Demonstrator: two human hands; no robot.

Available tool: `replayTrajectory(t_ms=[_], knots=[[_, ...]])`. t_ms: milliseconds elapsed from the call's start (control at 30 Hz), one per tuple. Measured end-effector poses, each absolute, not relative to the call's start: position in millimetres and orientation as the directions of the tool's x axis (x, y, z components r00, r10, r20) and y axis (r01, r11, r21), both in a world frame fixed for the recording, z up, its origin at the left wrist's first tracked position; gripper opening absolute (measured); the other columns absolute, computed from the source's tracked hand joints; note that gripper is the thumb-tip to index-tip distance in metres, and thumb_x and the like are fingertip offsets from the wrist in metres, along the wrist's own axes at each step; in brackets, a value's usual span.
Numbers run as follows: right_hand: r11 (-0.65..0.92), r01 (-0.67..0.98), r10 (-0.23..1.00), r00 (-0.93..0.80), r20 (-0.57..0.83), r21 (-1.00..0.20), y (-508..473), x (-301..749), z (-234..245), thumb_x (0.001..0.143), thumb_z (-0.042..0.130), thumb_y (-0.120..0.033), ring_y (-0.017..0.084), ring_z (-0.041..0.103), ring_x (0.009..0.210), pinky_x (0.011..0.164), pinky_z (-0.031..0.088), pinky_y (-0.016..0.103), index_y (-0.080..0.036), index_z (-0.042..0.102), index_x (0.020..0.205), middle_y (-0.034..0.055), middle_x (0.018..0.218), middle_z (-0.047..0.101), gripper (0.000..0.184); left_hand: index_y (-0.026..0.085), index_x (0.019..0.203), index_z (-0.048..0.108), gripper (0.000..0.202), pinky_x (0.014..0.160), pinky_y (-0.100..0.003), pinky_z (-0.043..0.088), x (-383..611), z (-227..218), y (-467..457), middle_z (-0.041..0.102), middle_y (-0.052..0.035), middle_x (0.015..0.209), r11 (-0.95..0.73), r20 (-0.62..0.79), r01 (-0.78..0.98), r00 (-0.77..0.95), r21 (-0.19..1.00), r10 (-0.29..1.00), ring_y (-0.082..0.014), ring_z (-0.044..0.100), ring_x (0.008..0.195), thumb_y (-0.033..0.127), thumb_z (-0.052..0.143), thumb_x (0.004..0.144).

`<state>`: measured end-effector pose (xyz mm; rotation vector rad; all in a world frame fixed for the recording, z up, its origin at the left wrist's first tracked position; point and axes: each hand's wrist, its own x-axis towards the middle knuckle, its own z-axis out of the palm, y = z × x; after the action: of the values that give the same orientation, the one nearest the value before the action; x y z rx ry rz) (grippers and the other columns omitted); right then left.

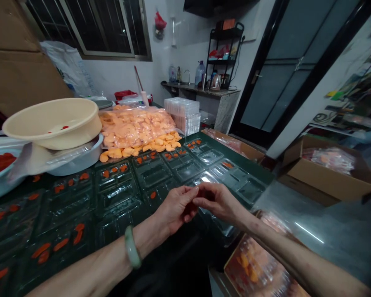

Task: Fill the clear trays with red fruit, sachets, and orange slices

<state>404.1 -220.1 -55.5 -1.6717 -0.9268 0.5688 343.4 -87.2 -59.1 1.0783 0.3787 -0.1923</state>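
Note:
My left hand (pixel 174 208), with a pale green bangle (pixel 132 247) on its wrist, is closed, its fingers curled inward. My right hand (pixel 218 200) meets it at the fingertips in a pinch, and whatever lies between them is too small or hidden to make out. Both are held just above the near edge of a dark green table. Under and beyond them lie clear plastic trays (pixel 156 175) with moulded compartments. Small orange-red pieces (pixel 153 194) sit in many of the compartments, several in the top row of some trays.
A heap of light orange pieces (pixel 160 142) lies at the back under a bagged batch (pixel 136 123). Left of it, a cream basin (pixel 52 136) rests on a pale blue tub (pixel 77 163). Stacked clear boxes (pixel 190 126) stand behind. Cardboard boxes (pixel 324 181) are at right.

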Motion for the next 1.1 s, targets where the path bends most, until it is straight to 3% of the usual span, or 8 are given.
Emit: replayTrajectory(t_ms=[167, 300, 433, 500, 600, 700, 933, 1100], knots=[[-0.175, 0.311, 0.711, 0.696, 0.098, -0.934, -229, 428, -59, 0.078, 0.055, -0.035, 0.009, 0.046, 0.049, 0.049, 0.038, 0.022, -0.014, 0.061, 0.081, -0.0004, 0.06, 0.057, 0.022, 0.015, 0.072, 0.048, 0.034, 0.03, -0.015, 0.018, 341, -62, -87, 0.055, 0.0016, 0.055, 0.464, -0.42, 0.343, 0.905, 0.816, 0.07, -0.0053, 0.042, 0.034, 0.042, 0.069, 0.07], [-0.514, 0.429, 0.444, 0.874, 0.198, -0.743, -239, 493, -75, 0.077, 0.051, -0.026, 0.011, 0.047, 0.055, 0.054, 0.037, 0.024, -0.014, 0.065, 0.081, 0.0002, 0.06, 0.055, 0.019, 0.014, 0.071, 0.05, 0.027, 0.032, -0.014, 0.018, 340, -59, -81, 0.053, 0.0018, 0.057, 0.523, -0.461, 0.357, 0.884, 0.774, 0.078, -0.0042, 0.042, 0.036, 0.036, 0.066, 0.074], [-0.673, 0.404, 0.379, 0.908, 0.18, -0.619, -238, 531, -81, 0.066, 0.061, -0.015, 0.013, 0.048, 0.055, 0.056, 0.036, 0.024, -0.015, 0.067, 0.081, -0.0015, 0.056, 0.054, 0.017, 0.01, 0.081, 0.059, 0.014, 0.034, -0.015, 0.023, 337, -54, -74, 0.055, -0.0012, 0.063, 0.548, -0.487, 0.364, 0.869, 0.753, 0.093, -0.0054, 0.047, 0.042, 0.023, 0.054, 0.08], [-0.63, 0.439, 0.411, 0.888, 0.205, -0.641, -234, 519, -76, 0.067, 0.063, -0.02, 0.012, 0.045, 0.051, 0.053, 0.035, 0.024, -0.014, 0.066, 0.092, -0.0025, 0.054, 0.051, 0.025, 0.009, 0.086, 0.06, 0.012, 0.035, -0.015, 0.025, 337, -51, -73, 0.057, -0.0027, 0.067, 0.553, -0.49, 0.368, 0.868, 0.747, 0.084, -0.0061, 0.049, 0.044, 0.014, 0.051, 0.079], [-0.36, 0.528, 0.626, 0.748, 0.22, -0.769, -228, 470, -64, 0.08, 0.054, -0.036, 0.011, 0.042, 0.05, 0.048, 0.033, 0.023, -0.012, 0.06, 0.105, -0.0021, 0.058, 0.05, 0.035, 0.01, 0.086, 0.058, 0.011, 0.035, -0.015, 0.025, 338, -49, -77, 0.057, -0.0027, 0.067, 0.532, -0.47, 0.359, 0.879, 0.767, 0.084, -0.0061, 0.048, 0.043, 0.012, 0.052, 0.077], [-0.225, 0.474, 0.789, 0.601, 0.126, -0.852, -225, 420, -60, 0.077, 0.06, -0.039, 0.011, 0.048, 0.055, 0.049, 0.035, 0.022, -0.016, 0.061, 0.098, -0.0007, 0.064, 0.057, 0.031, 0.009, 0.085, 0.057, 0.009, 0.034, -0.016, 0.025, 339, -51, -86, 0.058, -0.0034, 0.066, 0.457, -0.416, 0.321, 0.901, 0.829, 0.121, -0.0053, 0.045, 0.041, 0.012, 0.053, 0.078], [-0.223, 0.237, 0.843, 0.534, -0.065, -0.945, -234, 403, -66, 0.08, 0.056, -0.032, 0.013, 0.055, 0.059, 0.055, 0.039, 0.023, -0.015, 0.057, 0.073, 0.0032, 0.066, 0.065, 0.018, 0.009, 0.075, 0.056, 0.014, 0.035, -0.017, 0.033, 338, -56, -98, 0.05, -0.0001, 0.054, 0.325, -0.474, 0.457, 0.88, 0.828, -0.031, -0.0079, 0.048, 0.042, 0.014, 0.046, 0.083], [-0.31, 0.437, 0.655, 0.742, 0.143, -0.844, -244, 436, -69, 0.081, 0.054, -0.038, 0.013, 0.053, 0.059, 0.055, 0.038, 0.023, -0.015, 0.065, 0.077, 0.0022, 0.067, 0.064, 0.025, 0.01, 0.074, 0.055, 0.012, 0.035, -0.016, 0.031, 345, -54, -95, 0.056, -0.0026, 0.062, 0.506, -0.556, 0.494, 0.83, 0.707, -0.035, -0.0082, 0.053, 0.044, 0.01, 0.046, 0.082]])
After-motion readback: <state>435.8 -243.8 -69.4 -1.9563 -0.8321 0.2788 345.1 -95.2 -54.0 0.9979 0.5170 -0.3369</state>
